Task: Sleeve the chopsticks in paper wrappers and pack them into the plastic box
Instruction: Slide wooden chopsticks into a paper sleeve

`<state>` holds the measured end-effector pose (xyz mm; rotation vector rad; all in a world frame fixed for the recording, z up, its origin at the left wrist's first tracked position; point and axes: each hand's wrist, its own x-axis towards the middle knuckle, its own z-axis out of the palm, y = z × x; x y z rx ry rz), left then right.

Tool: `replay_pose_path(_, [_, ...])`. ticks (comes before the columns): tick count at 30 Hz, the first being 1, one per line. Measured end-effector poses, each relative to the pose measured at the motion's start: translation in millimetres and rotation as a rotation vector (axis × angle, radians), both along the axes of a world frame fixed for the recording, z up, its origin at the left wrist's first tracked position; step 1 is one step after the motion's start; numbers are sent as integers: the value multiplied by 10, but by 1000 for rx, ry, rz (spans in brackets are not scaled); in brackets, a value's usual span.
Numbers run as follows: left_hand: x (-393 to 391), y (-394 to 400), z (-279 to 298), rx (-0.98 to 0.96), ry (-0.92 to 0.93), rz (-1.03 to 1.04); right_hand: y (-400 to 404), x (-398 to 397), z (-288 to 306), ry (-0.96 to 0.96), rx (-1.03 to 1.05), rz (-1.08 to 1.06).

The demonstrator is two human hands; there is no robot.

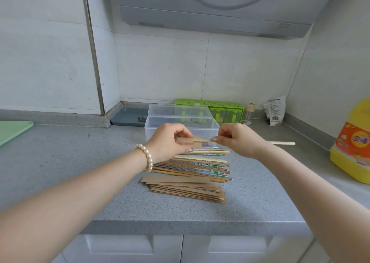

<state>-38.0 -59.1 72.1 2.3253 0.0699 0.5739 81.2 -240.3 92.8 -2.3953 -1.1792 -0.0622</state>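
Brown kraft paper marks the wrapper [192, 140] that the left hand [169, 142] pinches by its open end, thumb under and fingers curled on top. The right hand [237, 139] pinches a pair of chopsticks [206, 140] whose tips sit at or just inside that mouth; the far end of the pair is hidden behind the right palm. The pair's long axis runs left to right, in line with the wrapper, so the coming move looks like a straight push leftward from the right grip into the sleeve held by the left grip. Both hands hover just in front of the clear plastic box [181, 122], which stands open, with nothing visible inside.

Below them on the grey worktop [80, 162] lies one loose pile of chopsticks [200, 165], wooden, steel and printed mixed, too overlapped to count. Nearer the person sits one stack of paper wrappers [186, 188], roughly eight or more. One single pale chopstick [282, 143] lies apart to the right. One yellow detergent bottle [354, 142] stands at the right edge.
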Motion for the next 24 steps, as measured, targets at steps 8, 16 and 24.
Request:
replay_pose_path(8, [11, -60, -18, 14, 2, 6, 112, -69, -27, 27, 11, 58])
replay_pose_path(16, [9, -48, 41, -149, 131, 13, 162, -75, -34, 69, 45, 46])
replay_pose_path(24, [32, 21, 24, -310, 258, 66, 243, -145, -112, 51, 28, 53])
